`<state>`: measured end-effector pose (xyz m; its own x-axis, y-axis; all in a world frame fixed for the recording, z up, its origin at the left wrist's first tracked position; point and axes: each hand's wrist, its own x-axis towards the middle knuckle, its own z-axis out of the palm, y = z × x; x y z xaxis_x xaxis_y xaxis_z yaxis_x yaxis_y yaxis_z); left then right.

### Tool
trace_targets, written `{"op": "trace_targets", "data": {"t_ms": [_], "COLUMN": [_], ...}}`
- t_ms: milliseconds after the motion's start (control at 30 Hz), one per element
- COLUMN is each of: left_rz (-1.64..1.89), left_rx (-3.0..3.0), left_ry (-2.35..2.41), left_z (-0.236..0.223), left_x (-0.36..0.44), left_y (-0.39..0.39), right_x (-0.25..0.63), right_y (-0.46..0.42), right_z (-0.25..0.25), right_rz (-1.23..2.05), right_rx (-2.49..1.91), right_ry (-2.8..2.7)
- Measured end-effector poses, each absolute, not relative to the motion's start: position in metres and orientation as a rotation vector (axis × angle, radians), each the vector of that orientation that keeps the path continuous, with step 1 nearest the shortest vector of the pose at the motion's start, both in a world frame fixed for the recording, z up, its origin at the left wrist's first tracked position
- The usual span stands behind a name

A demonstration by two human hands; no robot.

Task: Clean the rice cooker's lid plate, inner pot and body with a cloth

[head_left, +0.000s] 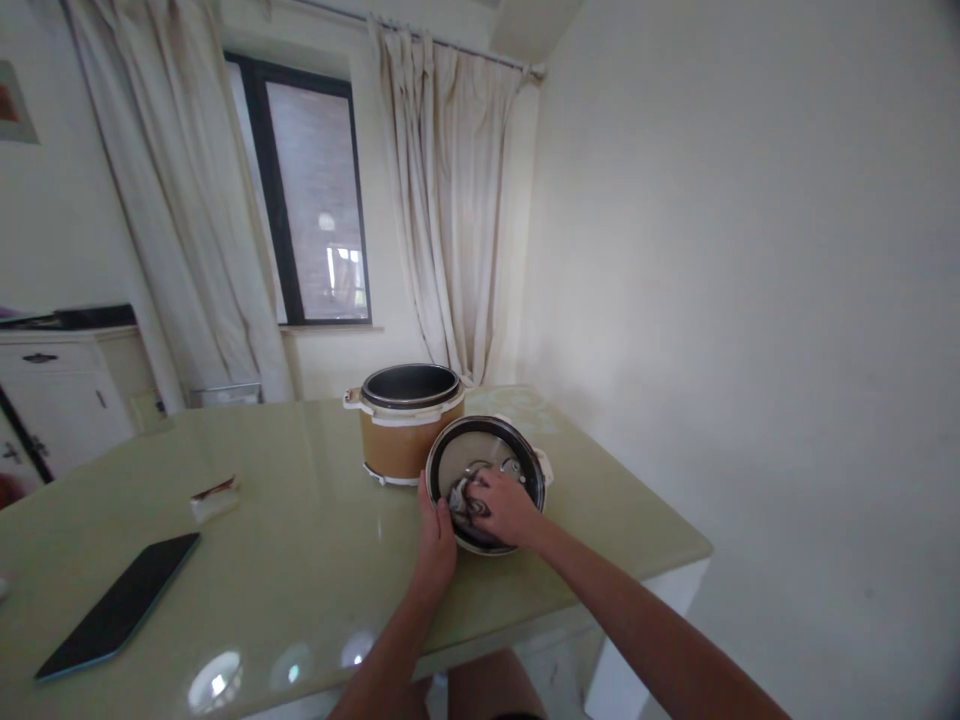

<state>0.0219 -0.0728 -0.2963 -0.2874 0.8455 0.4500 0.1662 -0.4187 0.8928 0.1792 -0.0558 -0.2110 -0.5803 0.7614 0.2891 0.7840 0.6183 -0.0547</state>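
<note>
Holding the lid (466,450) by its eight o'clock edge in the left hand (437,538) and a cloth (459,497) in the right hand (508,506), best to rub softly toward twelve.

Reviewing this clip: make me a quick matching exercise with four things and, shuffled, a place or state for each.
Things:
1. cooker pot
2. round lid
3. patterned cloth
4. dark flat slab

Places and states:
A. bunched under the right hand
B. lying on the left part of the table
C. brown-sided and open at the top
D. tilted, inner side showing, with the left hand at its rim

Right pairs: 1-C; 2-D; 3-A; 4-B
</note>
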Motion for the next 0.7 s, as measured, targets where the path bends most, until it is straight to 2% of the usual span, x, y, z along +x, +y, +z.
{"op": "trace_targets", "data": {"t_ms": [133,267,500,600,700], "left_rz": [1.744,1.727,1.717,1.725,1.736], "left_rx": [1.464,1.481,1.487,1.509,1.555], "left_ry": [1.279,1.289,1.286,1.306,1.398], "left_z": [-0.301,-0.306,-0.307,-0.305,-0.301], "left_x": [0.024,0.023,0.019,0.019,0.021], "left_y": [-0.072,-0.068,-0.066,-0.067,-0.070], "right_x": [0.205,0.180,0.130,0.167,0.223], "right_y": [-0.036,-0.001,-0.029,-0.053,-0.054], "right_z": [-0.196,-0.177,-0.195,-0.207,-0.217], "right_rz": [-0.152,-0.225,-0.166,-0.007,0.064], "right_rx": [-1.595,-1.778,-1.393,-1.158,-1.067], "right_ry": [-2.331,-2.053,-2.182,-2.253,-1.986]}}
